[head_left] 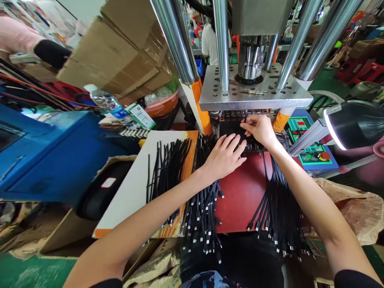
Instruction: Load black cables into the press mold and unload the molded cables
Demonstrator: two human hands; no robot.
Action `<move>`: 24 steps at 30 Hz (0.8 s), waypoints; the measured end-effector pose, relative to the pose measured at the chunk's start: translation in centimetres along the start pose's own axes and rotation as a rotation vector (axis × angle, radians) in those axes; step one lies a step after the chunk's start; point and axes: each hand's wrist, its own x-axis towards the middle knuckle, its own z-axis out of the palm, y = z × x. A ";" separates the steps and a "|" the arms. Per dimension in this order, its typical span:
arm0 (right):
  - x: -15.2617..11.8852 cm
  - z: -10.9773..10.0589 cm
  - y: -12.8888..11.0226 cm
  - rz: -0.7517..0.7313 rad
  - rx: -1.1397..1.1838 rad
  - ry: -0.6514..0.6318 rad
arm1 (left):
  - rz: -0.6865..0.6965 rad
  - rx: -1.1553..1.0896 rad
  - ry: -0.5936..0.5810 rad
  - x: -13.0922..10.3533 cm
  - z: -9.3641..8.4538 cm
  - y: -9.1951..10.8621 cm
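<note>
Under the machine's thick metal plate (255,98), my right hand (259,130) pinches a thin black cable piece (245,116) between thumb and fingertips. My left hand (225,156) lies palm down with fingers spread at the front edge of the black work area, just left of the right hand. Bundles of black cables with pale metal plugs hang on both sides: one bundle (207,216) below my left wrist, another (279,208) beside my right forearm. Between them is a red surface (240,192). More short black cables (171,164) lie on a white board (129,192) to the left.
Steel columns (222,48) rise around the press. A control box (312,140) and a black lamp (357,124) stand at the right. A blue machine (51,152), bottle (105,100) and cardboard box (120,52) are at the left. A person's sleeved arm (21,36) shows upper left.
</note>
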 end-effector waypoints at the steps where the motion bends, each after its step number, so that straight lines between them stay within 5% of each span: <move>1: -0.7 -0.2 -0.2 -0.016 -0.036 0.033 | -0.017 0.019 -0.009 0.1 0.0 0.3; 6: -5.8 -1.9 -1.3 -0.326 -0.541 -0.058 | -0.052 0.008 -0.052 0.2 -0.2 1.1; 9: -7.2 -2.1 -2.2 -0.325 -0.822 -0.172 | -0.071 -0.025 -0.061 0.3 -0.4 1.0; 17: -2.3 0.2 -3.2 -0.122 -1.092 -0.237 | -0.102 -0.114 -0.059 1.9 -0.8 -0.4; 24: 1.3 0.8 -1.9 -0.093 -1.136 -0.176 | -0.134 -0.187 -0.131 5.7 1.0 -4.7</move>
